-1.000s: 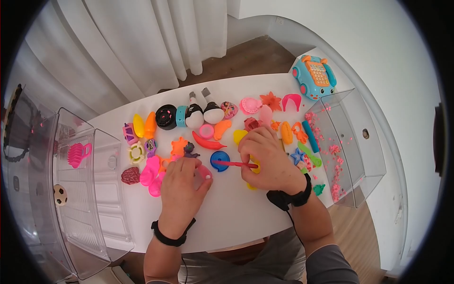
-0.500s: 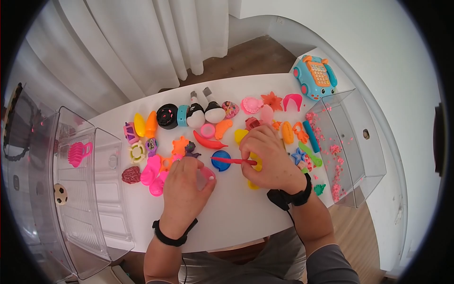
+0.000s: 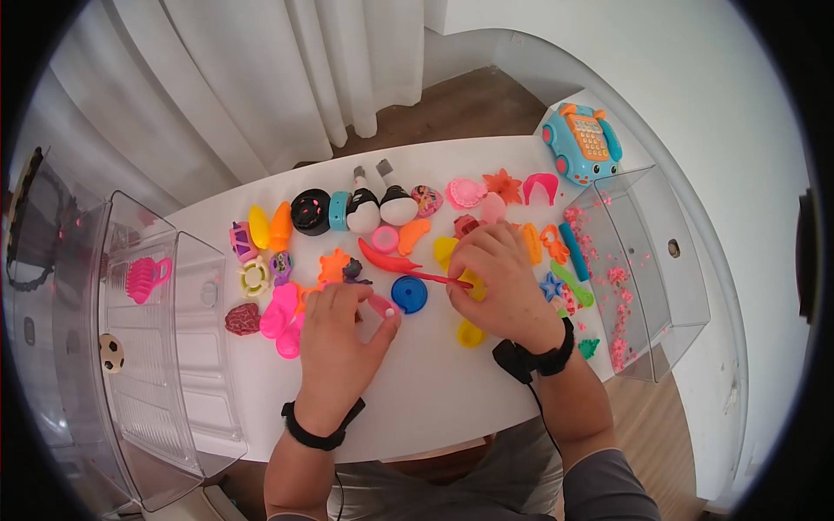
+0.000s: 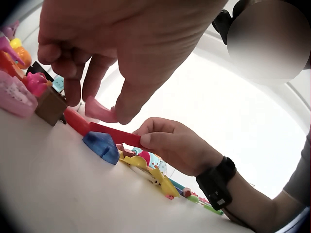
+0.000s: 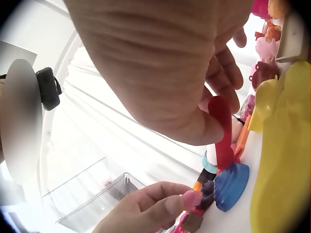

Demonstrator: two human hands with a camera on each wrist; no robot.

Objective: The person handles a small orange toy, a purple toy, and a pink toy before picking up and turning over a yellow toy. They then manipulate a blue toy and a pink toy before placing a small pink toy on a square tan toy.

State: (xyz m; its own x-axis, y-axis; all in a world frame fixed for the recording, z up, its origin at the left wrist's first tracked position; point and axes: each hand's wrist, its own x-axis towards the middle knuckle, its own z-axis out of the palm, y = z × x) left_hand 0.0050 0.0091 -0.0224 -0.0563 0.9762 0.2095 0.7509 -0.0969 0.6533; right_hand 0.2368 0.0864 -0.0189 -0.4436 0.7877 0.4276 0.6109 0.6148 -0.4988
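Lining the far left, a clear plastic bin [image 3: 185,365] shows a bright pink, comb-like toy [image 3: 148,280] and a black-and-white toy football [image 3: 110,353] within its outline. Next comes a white table [image 3: 417,382] crowded with colourful toys. Along its left side lie a reddish-brown marbled oval [image 3: 243,319] and, just beside it, a cluster of rounded hot-pink pieces [image 3: 278,314], partly behind the left hand.

The person's left hand [image 3: 334,330] is palm down, pinching a small, curved, pale-pink piece [image 4: 98,110] between thumb and fingertips. Above that hand in the head view sits a small dark purple figure [image 3: 353,270]. Between the two hands, a round, ridged blue plastic disc [image 3: 409,294] rests on the table, with a glossy red chilli-shaped toy [image 3: 382,257] lying farther from the person.

The person's right hand [image 3: 512,282] pinches one end of a flat, slim red plastic tool [image 4: 116,135]. The tool points left, toward the chilli; whether they touch is hard to tell. Yellow plastic pieces [image 3: 471,333] lie around and under this hand.

Farther right, a second clear bin [image 3: 685,286] contains scattered pink flakes [image 3: 618,275], and beyond it stands a light-blue toy telephone [image 3: 578,143] with an orange keypad.
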